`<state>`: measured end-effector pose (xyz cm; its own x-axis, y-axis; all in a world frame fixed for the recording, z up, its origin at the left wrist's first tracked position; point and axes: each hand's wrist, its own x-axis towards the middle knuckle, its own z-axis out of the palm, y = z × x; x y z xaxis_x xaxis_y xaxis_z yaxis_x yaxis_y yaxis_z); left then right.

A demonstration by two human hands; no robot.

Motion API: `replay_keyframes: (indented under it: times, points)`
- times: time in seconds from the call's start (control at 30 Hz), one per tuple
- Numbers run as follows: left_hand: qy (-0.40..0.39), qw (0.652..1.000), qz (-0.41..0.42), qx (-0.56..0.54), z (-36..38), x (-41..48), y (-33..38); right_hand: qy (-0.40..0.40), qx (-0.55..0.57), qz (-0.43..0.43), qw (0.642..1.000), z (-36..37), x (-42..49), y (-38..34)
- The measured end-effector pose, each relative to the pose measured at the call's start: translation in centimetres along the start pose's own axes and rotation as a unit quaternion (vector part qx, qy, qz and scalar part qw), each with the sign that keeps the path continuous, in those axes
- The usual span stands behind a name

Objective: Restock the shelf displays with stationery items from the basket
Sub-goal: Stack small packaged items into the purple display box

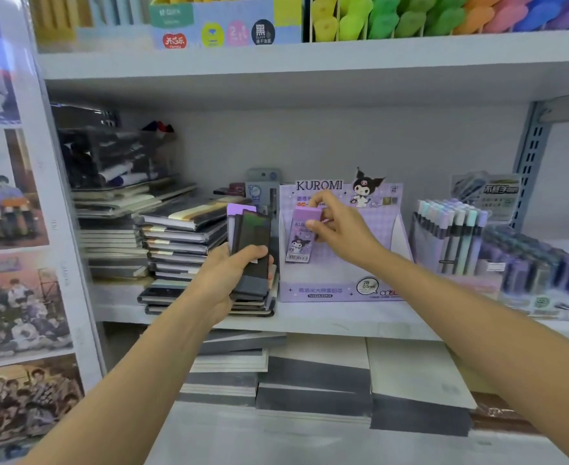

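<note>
One purple lead case (298,243) is pinched at its top end by the right grip (330,226), thumb and fingers curled. It hangs below that grip, inside one Kuromi display box (343,290). At least three fanned cases (254,236) are clasped in the left grip (232,276) and project above it.

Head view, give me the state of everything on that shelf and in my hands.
Left hand, holding a fan of packs.
Right hand, pinching the purple pack.
Purple pack, upright in the Kuromi box.
Kuromi box, open, otherwise looks empty.
Notebooks, stacked flat.
Pens, standing upright.
</note>
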<state>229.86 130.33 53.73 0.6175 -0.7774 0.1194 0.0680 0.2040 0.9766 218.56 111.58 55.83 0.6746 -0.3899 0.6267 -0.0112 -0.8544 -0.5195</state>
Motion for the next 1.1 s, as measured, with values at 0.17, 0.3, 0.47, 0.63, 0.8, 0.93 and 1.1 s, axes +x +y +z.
replay_keyframes:
  times: [0.17, 0.3, 0.47, 0.63, 0.8, 0.93, 1.1]
  points:
    - [-0.001, 1.0, 0.007, 0.013, -0.2, 0.3, -0.2, -0.032, -0.021, -0.019, 0.999, -0.3, 0.6, -0.2]
    - [-0.009, 1.0, -0.003, -0.01, -0.2, 0.1, -0.2, -0.017, -0.083, -0.033, 0.996, 0.3, 0.9, -0.2]
    - [-0.007, 1.0, -0.009, -0.029, -0.2, 0.0, -0.1, -0.022, -0.088, -0.004, 0.996, 0.0, 1.4, -0.2]
    - [-0.004, 1.0, -0.017, -0.009, -0.2, 0.1, -0.1, -0.044, -0.087, 0.011, 0.995, 0.1, 1.7, -0.4]
    - [-0.005, 1.0, -0.016, -0.006, 0.0, 0.0, 0.0, -0.045, -0.068, 0.037, 0.996, 0.0, 1.5, -0.4]
    - [-0.003, 1.0, -0.02, -0.003, 0.0, -0.1, 0.0, -0.018, -0.076, 0.027, 0.997, 0.2, 1.0, 0.0]
    - [-0.002, 1.0, -0.02, -0.001, 0.0, -0.1, 0.0, 0.034, -0.074, 0.055, 0.995, 0.7, 0.3, 0.8]
